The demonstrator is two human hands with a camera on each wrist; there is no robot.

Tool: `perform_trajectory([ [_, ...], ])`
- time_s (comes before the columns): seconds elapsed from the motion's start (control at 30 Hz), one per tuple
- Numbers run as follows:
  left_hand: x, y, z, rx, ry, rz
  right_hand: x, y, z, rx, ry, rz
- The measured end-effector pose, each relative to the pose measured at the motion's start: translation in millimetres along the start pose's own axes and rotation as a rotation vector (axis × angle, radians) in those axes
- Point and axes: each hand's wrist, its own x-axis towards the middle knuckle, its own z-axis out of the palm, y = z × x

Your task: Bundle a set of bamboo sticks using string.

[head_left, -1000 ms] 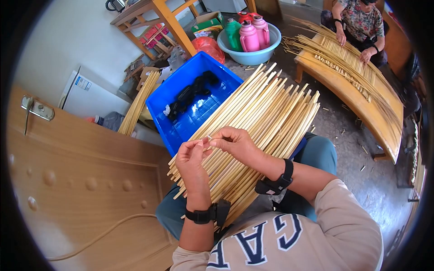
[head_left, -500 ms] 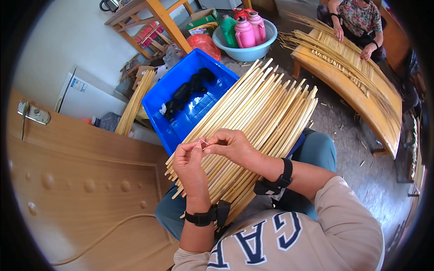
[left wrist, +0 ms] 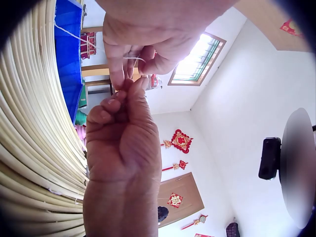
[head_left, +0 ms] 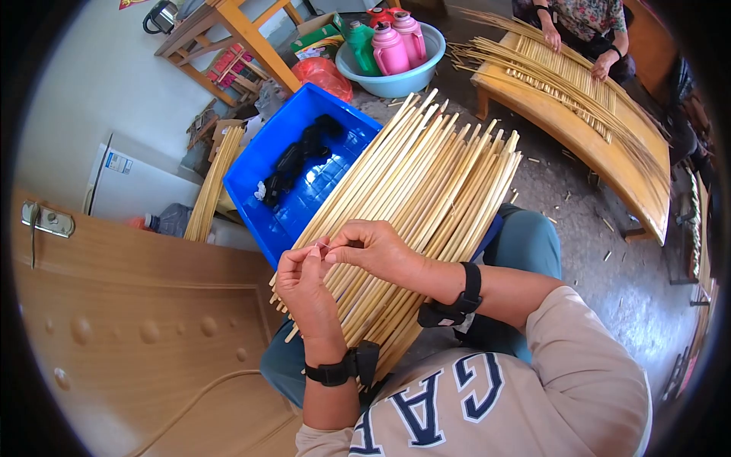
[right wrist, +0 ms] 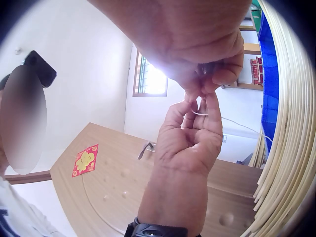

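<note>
In the head view my left hand (head_left: 306, 293) and right hand (head_left: 381, 247) meet fingertip to fingertip above a layer of pale, thin sticks (head_left: 411, 198) lying across the lap. A thin white string (right wrist: 242, 125) runs from the sticks' side up to the left hand, which pinches it. Its short end curls out by the left thumb in the left wrist view. There, the right hand's thumb and index (left wrist: 138, 94) close together at the same spot. The string between the touching fingertips is mostly hidden.
Beyond the sticks stands a blue bin (head_left: 244, 164) with black items inside. A light blue basin (head_left: 434, 65) holds several thermos flasks. At right, another person works at a wooden table (head_left: 563, 110) with woven strips. A wooden door (head_left: 152, 335) is close on the left.
Both hands stay together, shifting slightly left in the view as the head turns. The bit of white string showing between the fingertips has become shorter.
</note>
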Motion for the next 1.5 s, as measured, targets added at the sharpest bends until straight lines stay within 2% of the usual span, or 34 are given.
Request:
perform_trajectory([
  [0.17,0.8,-0.8,-1.2,-0.011,-0.006,-0.005,-0.3,-1.1,0.6,-0.018,-0.01,-0.049],
  [0.7,2.0,-2.1,-3.5,-0.024,-0.018,0.003,-2.2,-8.2,0.5,-0.069,-0.038,-0.004],
  [1.5,2.4,-2.8,-5.7,-0.026,-0.017,-0.01,-1.3,-0.9,2.8,-0.078,0.002,-0.074],
])
